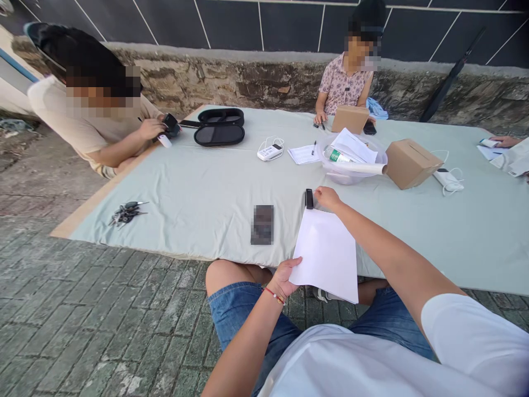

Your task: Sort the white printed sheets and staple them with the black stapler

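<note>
White paper sheets (326,248), a thin stack, reach from the table over its near edge above my lap. My left hand (285,278) pinches their lower left edge, thumb on top. At the upper left corner of the sheets is a small black stapler (309,199). Just right of it, my right hand (327,197) is closed with curled fingers, its fingertips beside the stapler. Whether they touch it, or hold anything small, I cannot make out. A dark, pixelated flat object (262,225) lies on the cloth left of the sheets.
On the cloth-covered table (198,193) are keys (127,214), an open black case (220,128), a white corded device (270,151), a plastic basin (347,173) with papers and a bottle, and a cardboard box (412,164). Several people sit around it, their hands on other things.
</note>
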`<state>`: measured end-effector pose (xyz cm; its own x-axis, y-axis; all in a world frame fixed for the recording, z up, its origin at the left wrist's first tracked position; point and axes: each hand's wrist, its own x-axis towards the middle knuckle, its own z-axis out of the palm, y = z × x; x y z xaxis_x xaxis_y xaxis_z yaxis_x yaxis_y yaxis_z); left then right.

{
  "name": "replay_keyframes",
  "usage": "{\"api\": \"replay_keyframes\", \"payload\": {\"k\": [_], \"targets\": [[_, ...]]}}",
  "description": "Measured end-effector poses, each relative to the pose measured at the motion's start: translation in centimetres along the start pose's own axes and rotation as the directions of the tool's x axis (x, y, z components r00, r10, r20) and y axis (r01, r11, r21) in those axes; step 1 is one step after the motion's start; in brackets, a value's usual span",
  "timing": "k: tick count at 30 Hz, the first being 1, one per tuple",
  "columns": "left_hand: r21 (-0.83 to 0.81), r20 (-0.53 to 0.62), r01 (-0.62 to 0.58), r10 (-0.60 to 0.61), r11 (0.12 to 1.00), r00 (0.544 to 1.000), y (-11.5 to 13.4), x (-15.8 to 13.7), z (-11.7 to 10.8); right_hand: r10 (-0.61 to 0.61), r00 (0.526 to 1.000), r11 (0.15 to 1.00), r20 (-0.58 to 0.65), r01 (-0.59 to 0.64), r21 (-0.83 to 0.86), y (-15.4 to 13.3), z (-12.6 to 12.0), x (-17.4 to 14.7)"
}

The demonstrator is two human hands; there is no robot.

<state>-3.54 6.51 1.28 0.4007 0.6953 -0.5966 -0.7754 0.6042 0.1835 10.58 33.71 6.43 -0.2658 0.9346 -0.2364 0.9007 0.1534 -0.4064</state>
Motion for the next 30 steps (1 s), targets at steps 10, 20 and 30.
{"api": "replay_keyframes", "payload": {"k": [10,20,30], "targets": [[0.049,-0.067,-0.008,0.011,0.999,0.998,-0.1,0.0,0.0,-0.204,0.977,0.974,0.061,0.208,-0.086,-3.7,3.6,3.8],[0.058,-0.065,0.018,-0.014,0.998,0.998,0.1,0.1,-0.3,-0.249,0.967,0.960,0.048,0.253,-0.122,-3.8,4.3,3.9],[0.039,-0.085,0.042,-0.039,0.998,0.996,0.2,0.0,-0.3,-0.259,0.965,0.960,-0.044,0.251,-0.126,-3.6,5.2,3.1]]}}
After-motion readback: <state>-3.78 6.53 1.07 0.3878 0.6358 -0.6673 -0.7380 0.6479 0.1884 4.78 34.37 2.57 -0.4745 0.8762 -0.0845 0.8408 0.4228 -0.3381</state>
